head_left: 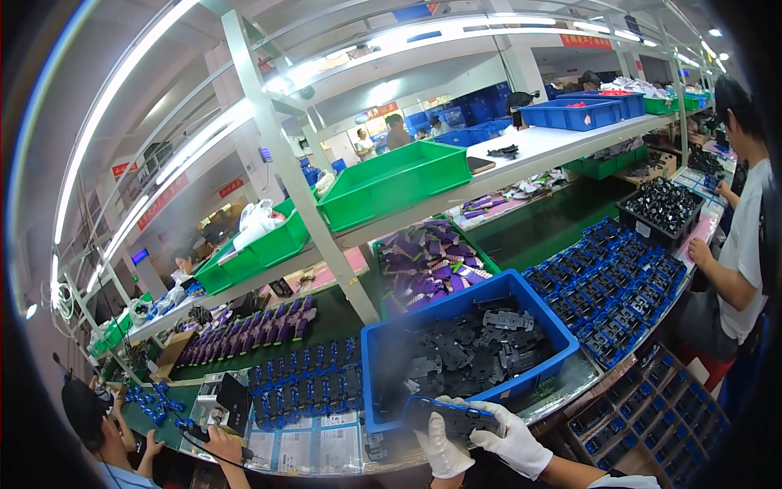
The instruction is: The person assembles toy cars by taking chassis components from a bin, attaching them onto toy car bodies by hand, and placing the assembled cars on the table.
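Grip: both white-gloved hands are closed on a single blue-edged dark part (456, 417). The right hand (515, 444) clasps its right end, and the left hand (445, 448) bears on its near face from below, fingers pointing upward. How far the left fingers wrap behind cannot be told.

Position: the part is held tilted at the near edge of a blue bin (533, 381), overlapping its wall in view; contact between the two cannot be determined. The bin contains a loose heap of flat black pieces (476, 346).

Surroundings: left of the bin, blue-and-black units (305, 383) stand in rows on the bench. To its right, further blue-and-black assemblies (607, 285) lie in close ranks. Beyond these is a black crate (648, 231) filled with small dark pieces. A compartmented box (649, 407) at lower right holds more blue-and-black items. Behind the bin, purple parts (432, 257) are piled. One co-worker (737, 253) is at the right, another (90, 424) at the left.
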